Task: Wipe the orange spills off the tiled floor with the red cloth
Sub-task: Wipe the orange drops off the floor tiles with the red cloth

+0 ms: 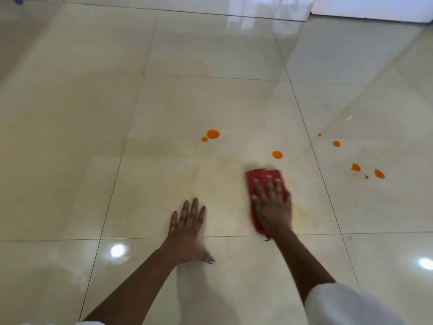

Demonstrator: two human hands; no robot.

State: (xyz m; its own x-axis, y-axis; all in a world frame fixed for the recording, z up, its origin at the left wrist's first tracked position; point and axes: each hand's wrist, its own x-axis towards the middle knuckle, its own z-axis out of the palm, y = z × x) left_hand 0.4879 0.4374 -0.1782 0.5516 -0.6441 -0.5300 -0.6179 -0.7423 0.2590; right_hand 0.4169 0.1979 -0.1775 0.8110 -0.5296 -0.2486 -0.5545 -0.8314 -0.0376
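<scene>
My left hand [187, 227] rests flat, fingers spread, holding nothing, on the tiled floor [70, 137]. My right hand [273, 204] presses open-palmed on the red cloth [254, 178], just short of orange spills [277, 154]

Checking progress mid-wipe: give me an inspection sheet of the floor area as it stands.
Surface: glossy cream tiled floor, faint orange smear near the cloth.
Job's things: folded red cloth flat on the tile; orange spills remain: a pair of drops, one drop just beyond the cloth, a scattered cluster on the tile to the right.
Clutter: nothing seen.
Hands: right hand spread flat, pressing the cloth; left hand flat on bare tile, empty.
Cables: nothing seen.
Surroundings: white wall base at top right; small purple object at top left, unclear.
</scene>
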